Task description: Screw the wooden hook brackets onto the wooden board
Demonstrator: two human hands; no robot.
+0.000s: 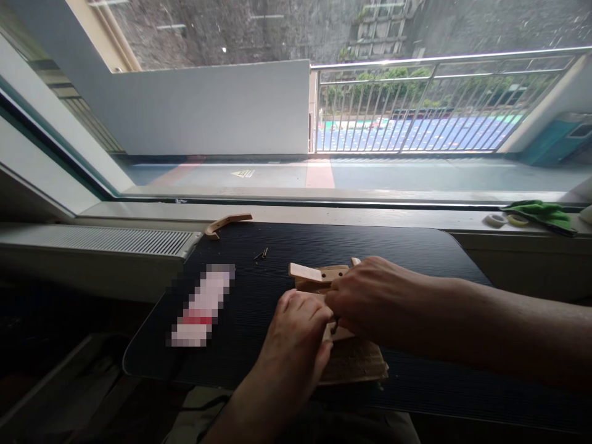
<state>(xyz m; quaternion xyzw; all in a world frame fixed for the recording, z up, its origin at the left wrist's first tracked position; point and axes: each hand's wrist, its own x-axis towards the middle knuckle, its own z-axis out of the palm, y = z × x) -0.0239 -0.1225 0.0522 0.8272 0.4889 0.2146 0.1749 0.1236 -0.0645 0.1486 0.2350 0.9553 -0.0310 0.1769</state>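
Observation:
My left hand (298, 333) is closed around the near part of a light wooden piece (342, 332), pressing it down. My right hand (358, 296) is closed in a pinch just above it, close to my left fingertips. What the right fingers hold is hidden; a small dark tip (335, 325) shows below them. Beyond the hands lies a bent wooden part (306, 272) with dark round holes in it. Under the work is a flat, rough-edged wooden board (354, 362), jutting out toward me.
Several small screws (262, 253) lie on the black table (250, 345). A curved wooden piece (229, 223) rests at its far left edge. A blurred pale packet (203, 305) is on the left. Tape rolls (496, 220) and a green glove (541, 216) lie on the windowsill (324, 214).

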